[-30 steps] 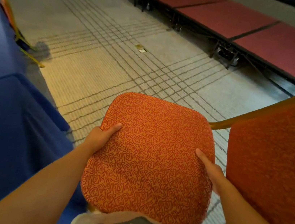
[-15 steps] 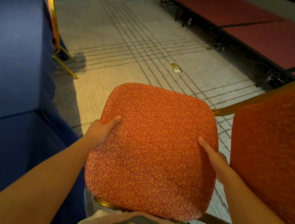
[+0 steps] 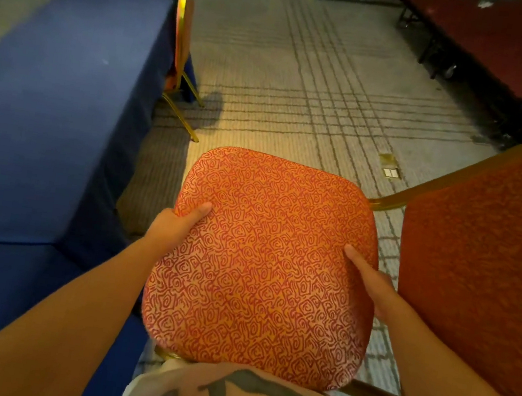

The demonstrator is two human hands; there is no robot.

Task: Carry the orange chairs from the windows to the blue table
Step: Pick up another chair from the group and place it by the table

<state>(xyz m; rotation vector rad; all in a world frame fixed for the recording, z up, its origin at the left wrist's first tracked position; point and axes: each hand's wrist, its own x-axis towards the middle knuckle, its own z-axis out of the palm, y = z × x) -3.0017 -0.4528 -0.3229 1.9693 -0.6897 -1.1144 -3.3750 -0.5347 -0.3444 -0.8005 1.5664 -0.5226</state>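
I hold an orange chair point(image 3: 263, 265) in front of my chest, its patterned seat facing up and its backrest point(image 3: 483, 279) at the right. My left hand point(image 3: 175, 226) grips the seat's left edge, thumb on top. My right hand point(image 3: 368, 283) grips the right edge next to the backrest. The blue table point(image 3: 59, 95), draped in a dark blue cloth, runs along the left. A second orange chair point(image 3: 181, 35) with gold legs stands against the table's far right side.
Patterned beige carpet point(image 3: 302, 86) with dark grid lines stretches ahead. A low stage of red platforms point(image 3: 508, 48) on black frames lines the far right. A floor socket plate point(image 3: 390, 172) lies in the carpet. Grey wall panels close the far end.
The view has swung left with the carried chair: the blue table and the chair beside it now fill more of the left, the red platforms have slid to the right edge. Both hands keep their grip.
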